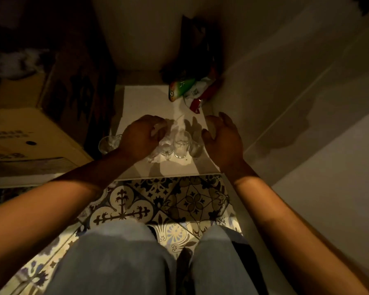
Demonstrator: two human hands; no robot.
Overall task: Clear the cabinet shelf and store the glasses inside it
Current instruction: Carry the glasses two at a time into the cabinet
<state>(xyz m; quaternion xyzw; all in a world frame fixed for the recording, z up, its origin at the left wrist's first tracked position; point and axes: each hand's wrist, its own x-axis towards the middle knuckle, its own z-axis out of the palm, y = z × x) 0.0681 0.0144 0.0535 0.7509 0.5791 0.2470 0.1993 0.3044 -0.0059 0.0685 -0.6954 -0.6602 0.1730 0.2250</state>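
Although the light is dim, a cluster of clear glasses (179, 145) can be made out standing on the white cabinet shelf (141, 99), close to its front edge, with one more clear glass (109, 143) a little apart at the shelf's left side. The left hand (141, 137) is curled over the left part of the cluster and seems to grip one of the glasses there, though glare and shadow keep the exact contact from being plain. The right hand (224, 139) hovers just beside the cluster on the right, fingers spread and loosely bent, holding nothing that can be seen. The two hands are apart, flanking the group.

Farther back on the same shelf, near its right rear corner, lies a crumpled red, green and white packet (188, 92), with a dark bag (198, 47) standing behind it against the cabinet wall. A cardboard box (30, 133) sits to the left of the cabinet, and patterned floor tiles (158, 203) run under the person's knees in front of it.

Judging from this, the storing is well under way: the glasses are already on the shelf, but near the front, and probably need pushing deeper or lining up. The clearing looks unfinished, since the packet and the bag remain inside. Whether more glasses wait outside the view cannot be told.
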